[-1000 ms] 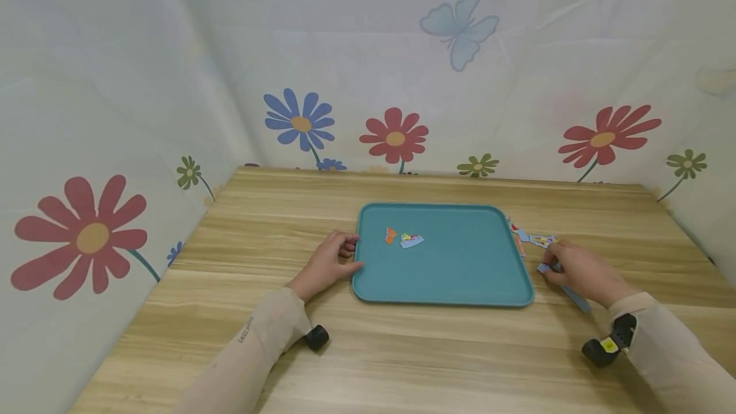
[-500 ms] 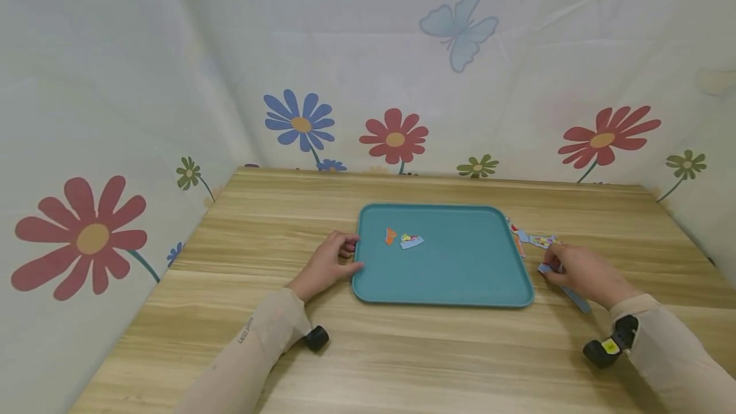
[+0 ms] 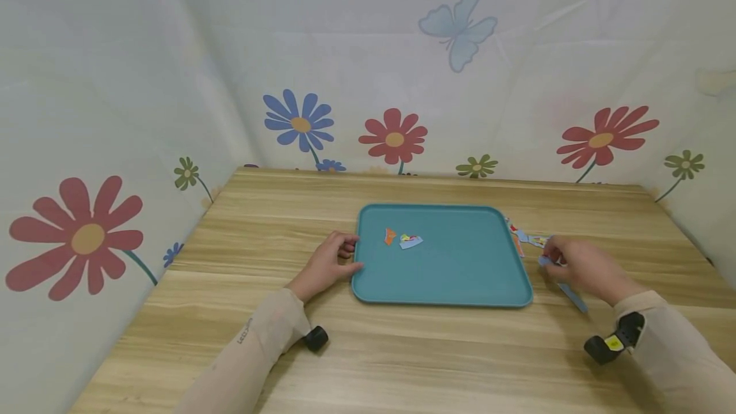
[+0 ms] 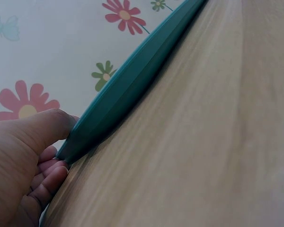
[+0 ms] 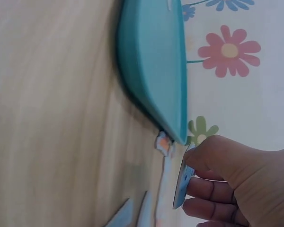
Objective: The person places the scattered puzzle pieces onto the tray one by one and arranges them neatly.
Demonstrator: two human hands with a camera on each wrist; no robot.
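Note:
My left hand [image 3: 329,264] holds the teal tray [image 3: 448,276] by its left edge, thumb on the rim and the other fingers curled against the side, as the left wrist view confirms. On the tray lie an orange puzzle piece [image 3: 390,236] and a light-blue one with yellow and red print [image 3: 411,242]. Beyond the tray's right edge, my right hand [image 3: 583,267] pinches a flat blue puzzle piece [image 5: 183,182] between thumb and fingers, tilted on edge in the right wrist view. Under that hand, a long blue piece [image 3: 573,299] lies on the table.
Several more printed pieces [image 3: 520,235] lie along the tray's right edge, an orange one [image 3: 519,248] against it. Small black cameras [image 3: 315,338] hang below both wrists. A flowered cloth [image 3: 368,69] rises behind and left of the wooden table [image 3: 402,356].
My right hand has shifted slightly upward and toward the wrist side, with the blue puzzle piece turned in its fingers. The left hand and tray have stayed put.

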